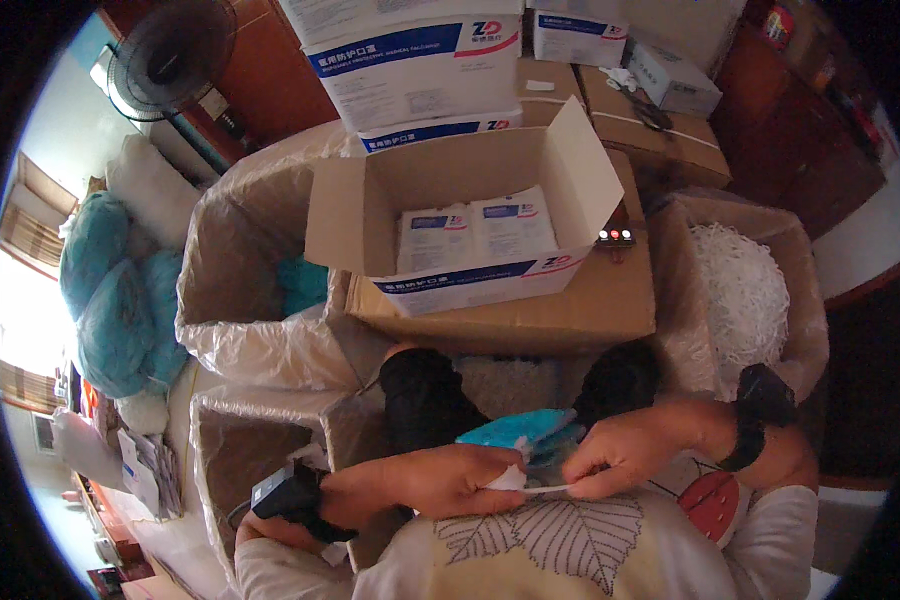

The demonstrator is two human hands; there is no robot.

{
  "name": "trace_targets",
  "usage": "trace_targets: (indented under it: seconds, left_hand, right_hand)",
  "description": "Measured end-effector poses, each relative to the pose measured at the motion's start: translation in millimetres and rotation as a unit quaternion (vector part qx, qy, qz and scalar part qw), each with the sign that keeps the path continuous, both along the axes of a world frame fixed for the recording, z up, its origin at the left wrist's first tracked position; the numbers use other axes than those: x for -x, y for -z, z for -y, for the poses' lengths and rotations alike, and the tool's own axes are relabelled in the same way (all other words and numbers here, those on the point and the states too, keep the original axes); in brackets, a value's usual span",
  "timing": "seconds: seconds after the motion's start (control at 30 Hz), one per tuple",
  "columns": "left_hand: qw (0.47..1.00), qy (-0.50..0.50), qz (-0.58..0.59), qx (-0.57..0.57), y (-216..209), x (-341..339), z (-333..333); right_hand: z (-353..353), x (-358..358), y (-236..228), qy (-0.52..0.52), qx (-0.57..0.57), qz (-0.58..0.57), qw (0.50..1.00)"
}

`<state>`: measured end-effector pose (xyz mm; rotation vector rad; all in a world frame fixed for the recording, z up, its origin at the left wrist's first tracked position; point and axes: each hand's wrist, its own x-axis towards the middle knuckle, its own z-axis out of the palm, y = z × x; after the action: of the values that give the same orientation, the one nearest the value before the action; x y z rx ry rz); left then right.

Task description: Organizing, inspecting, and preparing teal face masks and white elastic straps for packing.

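On the head cam I've got the L hand [460, 480] and R hand [615, 455] near each other, just in front of the shirt [590, 545], w/ a thin white strap [545, 490] btw them. Strap's long axis runs L–R, approx straight, so it lies to the right of the L fingertips & to the left of the R ones; neither hand's really nearer, one sits at each end. R fingers are curled in, thumb & finger pinched on the strap's right end, no gap I can see. L fingers are bent tight too, pinching a small white piece [510, 479] at the left end; can't tell if piece & strap are one. A blue bundle [518, 430], prob. folded masks, sits just beyond, i.e. farther fwd from the body; its long axis goes L–R too, right end tilted a bit fwd. L hand's nearer to that, but I can't tell if they're touching. Farther fwd: open carton [470, 290] w/ white packs [515, 228] inside; off right, a lined box [682, 300] of white loops [740, 295].
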<state>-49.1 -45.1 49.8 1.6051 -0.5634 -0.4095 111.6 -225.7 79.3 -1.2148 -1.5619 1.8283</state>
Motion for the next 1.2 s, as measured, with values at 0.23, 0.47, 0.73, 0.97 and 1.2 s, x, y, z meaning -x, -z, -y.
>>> trace_targets:
  seconds: [0.23,0.47,0.73,0.97,1.2]
  left_hand:
    - [0.973,-0.142,-0.181,-0.027,2.6,21.2,-42.8]
    - [0.707,-0.478,-0.258,0.454,22.9,-10.5,-37.5]
    - [0.634,-0.451,-0.224,0.587,18.6,-40.7,-19.8]
    - [0.608,-0.562,-0.221,0.515,21.2,-51.1,-10.5]
    - [0.654,-0.687,-0.036,0.315,24.0,-57.7,-3.6]
  right_hand:
    - [37.8,-41.8,-16.3,0.132,0.101,0.034,0.986]
    - [4.9,-21.5,14.2,0.371,0.172,-0.244,0.88]
    - [-65.3,32.6,25.9,0.45,-0.229,0.093,0.858]
    - [-75.9,27.0,15.4,0.312,-0.315,0.387,0.809]
    - [-80.8,39.8,22.3,0.365,-0.155,0.234,0.888]
